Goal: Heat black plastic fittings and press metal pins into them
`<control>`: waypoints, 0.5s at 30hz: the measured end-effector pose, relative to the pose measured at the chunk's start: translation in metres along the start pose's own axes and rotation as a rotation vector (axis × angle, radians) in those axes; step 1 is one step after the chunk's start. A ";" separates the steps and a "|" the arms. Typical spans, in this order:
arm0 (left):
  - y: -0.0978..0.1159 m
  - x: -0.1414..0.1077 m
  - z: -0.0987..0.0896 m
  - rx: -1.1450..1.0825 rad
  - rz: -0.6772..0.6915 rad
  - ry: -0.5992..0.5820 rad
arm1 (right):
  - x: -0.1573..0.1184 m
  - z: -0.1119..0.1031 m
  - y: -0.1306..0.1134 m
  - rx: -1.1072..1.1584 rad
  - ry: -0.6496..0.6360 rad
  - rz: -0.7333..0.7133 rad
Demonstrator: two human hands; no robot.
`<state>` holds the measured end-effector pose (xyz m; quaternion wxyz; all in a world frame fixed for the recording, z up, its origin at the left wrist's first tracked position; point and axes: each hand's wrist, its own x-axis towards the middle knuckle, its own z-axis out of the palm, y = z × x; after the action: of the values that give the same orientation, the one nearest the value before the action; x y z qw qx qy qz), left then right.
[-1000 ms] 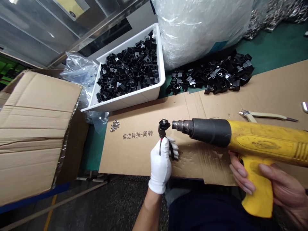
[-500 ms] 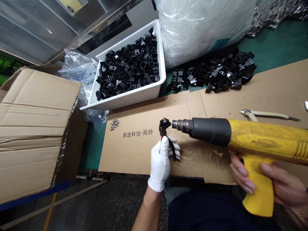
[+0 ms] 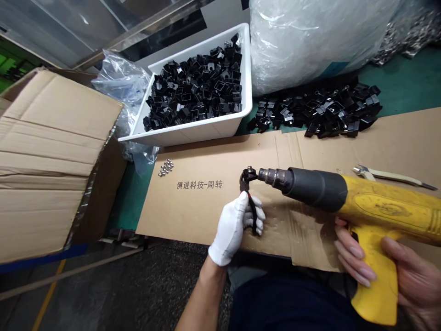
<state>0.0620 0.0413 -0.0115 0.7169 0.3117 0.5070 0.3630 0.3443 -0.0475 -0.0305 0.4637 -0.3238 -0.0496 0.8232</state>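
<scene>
In the head view, my left hand [image 3: 237, 219], in a white glove, is closed on small pliers [image 3: 253, 209] with black and red handles. Their dark jaws hold a small black plastic part [image 3: 250, 174] with a silver metal piece on its top. My bare right hand [image 3: 389, 262] is wrapped round the grip of a yellow heat gun [image 3: 386, 202]. The gun's stepped metal nozzle points left, its tip very close to the black part; whether they touch I cannot tell. Both are held above the cardboard sheet [image 3: 200, 211].
A white bin [image 3: 186, 135] full of black plastic parts stands at the back, with a pile of such parts [image 3: 327, 110] right of it. Small metal pieces [image 3: 166, 168] lie at left, cutters [image 3: 396, 177] at right. A cardboard box [image 3: 44, 174] and a plastic-wrapped bundle [image 3: 310, 41] flank the bin.
The view has shifted and tilted a little. The nozzle is slightly closer to the black part and angles down more to the right. Both hands keep their holds.
</scene>
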 end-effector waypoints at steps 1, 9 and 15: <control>0.000 0.000 0.000 0.001 -0.001 -0.004 | 0.000 -0.001 0.000 -0.005 -0.001 0.004; 0.000 -0.001 0.000 0.022 0.007 -0.021 | -0.001 -0.011 0.003 -0.001 -0.045 0.004; 0.001 -0.003 0.000 0.030 0.011 -0.023 | -0.002 -0.004 -0.001 -0.033 0.006 0.033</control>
<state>0.0613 0.0394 -0.0094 0.7159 0.3297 0.5022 0.3557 0.3478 -0.0495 -0.0318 0.4447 -0.3349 -0.0565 0.8288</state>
